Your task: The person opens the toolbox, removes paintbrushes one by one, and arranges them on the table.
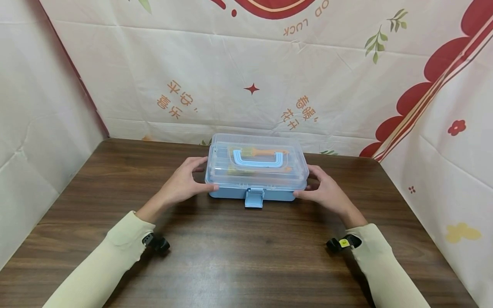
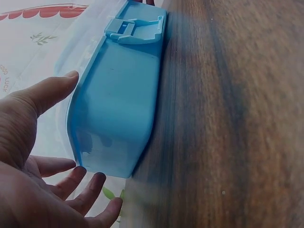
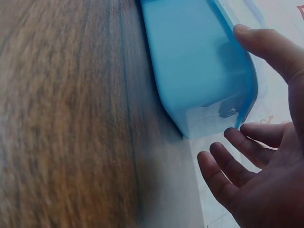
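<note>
A light blue plastic storage box (image 1: 231,193) stands on the table with its see-through lid (image 1: 221,173) down over it. Its front latch (image 1: 254,199) hangs flipped outward, and a blue handle (image 1: 258,164) lies flat on top. Orange-handled brushes (image 1: 265,152) show through the lid. My left hand (image 1: 182,182) holds the left end, thumb at the front rim and fingers round the side. At the opposite end my right hand (image 1: 325,190) grips in the same manner. In the right wrist view, the lower fingers (image 3: 221,178) spread away from the wall of the box (image 3: 194,57).
The brown wood-grain table (image 1: 215,256) runs back to a printed white cloth (image 1: 231,64) hanging behind the box. More cloth closes in the left and right sides. Black wrist-worn cameras (image 1: 159,244) sit at both sleeve cuffs.
</note>
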Tool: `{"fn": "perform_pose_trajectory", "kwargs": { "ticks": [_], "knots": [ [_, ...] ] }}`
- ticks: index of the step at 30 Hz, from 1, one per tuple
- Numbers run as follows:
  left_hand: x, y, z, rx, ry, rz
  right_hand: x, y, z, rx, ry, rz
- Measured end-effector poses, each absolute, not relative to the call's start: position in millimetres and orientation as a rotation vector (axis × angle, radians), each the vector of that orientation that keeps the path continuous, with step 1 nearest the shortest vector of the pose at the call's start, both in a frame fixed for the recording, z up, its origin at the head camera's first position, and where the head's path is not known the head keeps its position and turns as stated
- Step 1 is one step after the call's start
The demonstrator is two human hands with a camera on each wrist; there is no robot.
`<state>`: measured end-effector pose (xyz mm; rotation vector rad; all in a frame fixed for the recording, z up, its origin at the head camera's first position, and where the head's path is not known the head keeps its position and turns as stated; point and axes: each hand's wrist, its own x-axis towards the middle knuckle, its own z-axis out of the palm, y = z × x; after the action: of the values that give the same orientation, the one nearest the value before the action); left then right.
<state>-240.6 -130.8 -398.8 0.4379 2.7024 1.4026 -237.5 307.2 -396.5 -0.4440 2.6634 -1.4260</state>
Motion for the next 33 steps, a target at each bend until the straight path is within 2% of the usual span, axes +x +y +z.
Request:
{"fn": "perform_pose_trajectory", "kwargs": {
  "ticks": [33],
  "knots": [
    [-238.9, -131.0, -397.6, 0.486, 2.734, 1.416, -236.3, 306.9, -395.7, -0.518, 2.76, -1.367]
  ]
}}
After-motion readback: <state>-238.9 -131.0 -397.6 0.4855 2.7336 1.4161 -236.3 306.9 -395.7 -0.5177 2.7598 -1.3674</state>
